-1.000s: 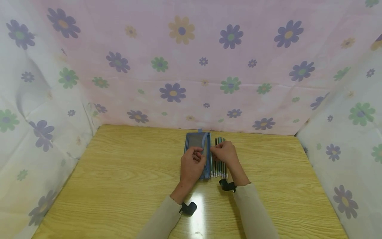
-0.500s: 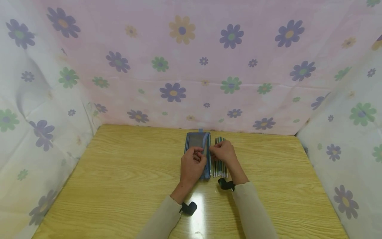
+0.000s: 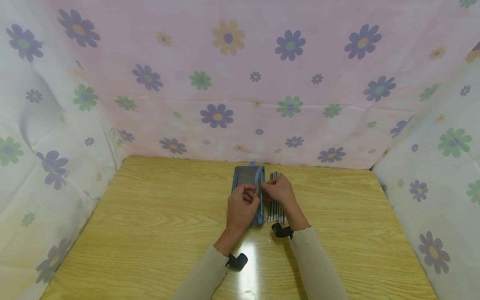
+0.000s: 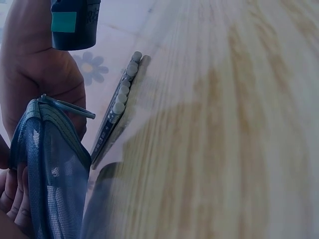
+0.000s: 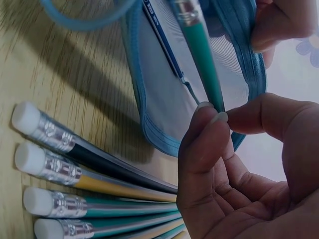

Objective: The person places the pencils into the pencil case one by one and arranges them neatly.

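A blue mesh pencil case (image 3: 245,174) lies on the table with its zip side gaping toward the right. My left hand (image 3: 241,208) lies over it and pinches the edge of its opening, as the left wrist view of the case (image 4: 65,194) also shows. Between thumb and fingertips, my right hand (image 5: 249,164) pinches a green pencil (image 5: 202,59). Its metal ferrule end overlaps the opening in the right wrist view. Inside the case shows a slim dark-blue stick (image 5: 163,37) with printed lettering.
Several pencils (image 3: 276,212) lie side by side just right of the case, white erasers (image 5: 30,158) toward the person. Black wrist cameras (image 3: 238,262) sit on both wrists. Flowered cloth (image 3: 258,96) stands around the wood-grain table (image 3: 168,216) on three sides.
My right hand has moved slightly left with the pencil, which has gone from beside the case to over its opening. The left hand holds nearly still.
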